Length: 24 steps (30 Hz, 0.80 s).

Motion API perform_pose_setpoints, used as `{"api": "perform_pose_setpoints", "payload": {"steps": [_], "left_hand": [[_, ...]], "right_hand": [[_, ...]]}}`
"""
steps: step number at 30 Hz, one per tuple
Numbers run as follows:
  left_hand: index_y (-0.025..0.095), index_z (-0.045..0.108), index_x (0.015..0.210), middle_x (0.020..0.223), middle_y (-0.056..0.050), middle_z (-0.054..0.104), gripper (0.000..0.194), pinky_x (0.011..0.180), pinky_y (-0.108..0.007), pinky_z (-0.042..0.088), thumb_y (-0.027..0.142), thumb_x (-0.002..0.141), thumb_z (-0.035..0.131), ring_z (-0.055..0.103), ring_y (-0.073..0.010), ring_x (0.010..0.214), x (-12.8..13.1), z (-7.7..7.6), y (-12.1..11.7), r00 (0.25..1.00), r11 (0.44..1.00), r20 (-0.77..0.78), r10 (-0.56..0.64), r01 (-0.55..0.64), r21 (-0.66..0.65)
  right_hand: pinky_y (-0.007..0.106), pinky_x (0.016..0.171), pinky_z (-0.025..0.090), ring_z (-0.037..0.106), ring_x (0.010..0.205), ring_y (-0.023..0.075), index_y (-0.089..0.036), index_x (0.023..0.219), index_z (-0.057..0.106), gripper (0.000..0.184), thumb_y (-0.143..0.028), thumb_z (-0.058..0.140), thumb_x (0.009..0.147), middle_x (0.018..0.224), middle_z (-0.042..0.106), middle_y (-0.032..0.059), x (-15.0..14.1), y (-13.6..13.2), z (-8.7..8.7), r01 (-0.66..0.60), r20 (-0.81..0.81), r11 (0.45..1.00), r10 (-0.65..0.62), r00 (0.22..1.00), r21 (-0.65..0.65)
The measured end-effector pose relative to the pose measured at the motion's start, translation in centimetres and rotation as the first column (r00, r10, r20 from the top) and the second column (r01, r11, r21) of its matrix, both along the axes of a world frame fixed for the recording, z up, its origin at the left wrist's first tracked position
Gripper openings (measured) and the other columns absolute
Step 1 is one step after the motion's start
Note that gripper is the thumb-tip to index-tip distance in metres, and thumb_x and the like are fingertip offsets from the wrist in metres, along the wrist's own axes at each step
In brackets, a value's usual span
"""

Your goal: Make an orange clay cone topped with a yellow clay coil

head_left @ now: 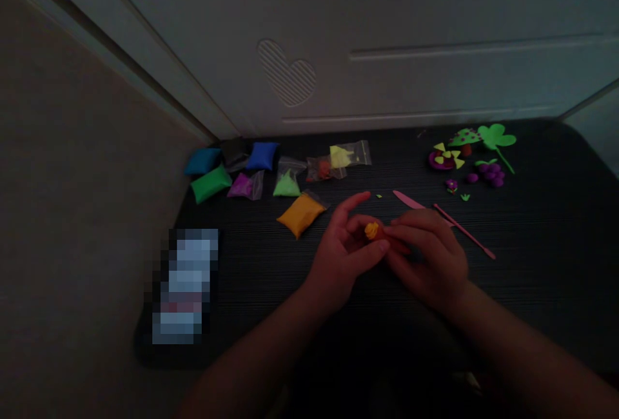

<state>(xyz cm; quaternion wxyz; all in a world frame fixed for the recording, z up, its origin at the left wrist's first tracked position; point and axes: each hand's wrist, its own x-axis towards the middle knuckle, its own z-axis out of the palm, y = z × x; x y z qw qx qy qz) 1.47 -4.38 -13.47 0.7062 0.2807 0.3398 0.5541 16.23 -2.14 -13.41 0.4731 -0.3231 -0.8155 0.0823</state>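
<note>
Between both hands is a small modelling-clay piece (372,231) with a ruffled yellow-orange top and a reddish body, partly hidden by fingers. My left hand (344,248) is closed round its left side, thumb in front and index finger stretched away. My right hand (430,254) pinches the reddish end from the right with its fingertips. Just beyond the right hand lie a pink clay knife (409,200), partly covered by it, and a thin pink modelling stick (464,231). A tiny green clay scrap (379,196) rests beyond the fingers.
Bags of coloured clay fill the back left, with an orange packet (302,214) nearest the left hand. Finished clay shapes stand back right: a purple dish (441,161), purple grapes (492,175) and a green clover (496,136). A blurred-out phone-like screen (186,283) lies left. A white panel (411,87) rises behind.
</note>
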Motion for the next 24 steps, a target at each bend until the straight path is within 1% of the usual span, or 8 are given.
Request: {"api": "perform_pose_setpoints", "payload": {"steps": [8,16,24], "left_hand": [[0.027,0.050,0.120,0.084,0.005,0.061,0.059,0.073,-0.022,0.046,0.007,0.068,0.071,0.059,-0.0080,0.074,0.09,0.26,0.08,0.999,0.999,0.032,0.020,-0.019,-0.034],[0.026,0.049,0.119,0.082,0.006,0.063,0.057,0.072,-0.021,0.049,0.006,0.070,0.069,0.063,-0.0077,0.072,0.11,0.22,0.26,0.997,1.000,0.081,-0.010,0.012,-0.027],[0.024,0.049,0.118,0.076,0.007,0.062,0.056,0.071,-0.020,0.046,0.007,0.069,0.070,0.060,-0.0061,0.069,0.12,0.37,0.46,0.998,0.999,0.054,0.041,-0.039,-0.038]], "right_hand": [[0.035,0.073,0.052,0.060,0.083,0.0177,-0.018,0.102,0.059,0.034,-0.009,0.069,0.071,0.089,0.064,0.0058,0.08,0.03,-0.04,-0.034,0.006,0.999,0.034,0.999,-0.043],[0.033,0.069,0.053,0.060,0.079,0.0158,-0.021,0.101,0.059,0.030,-0.009,0.067,0.074,0.085,0.064,0.0032,-0.10,-0.03,0.08,-0.021,0.004,0.999,0.021,1.000,-0.042],[0.035,0.070,0.053,0.062,0.079,0.0170,-0.022,0.099,0.061,0.030,-0.010,0.068,0.073,0.085,0.065,0.0031,0.10,0.04,0.06,-0.001,0.002,0.999,0.001,1.000,-0.043]]}}
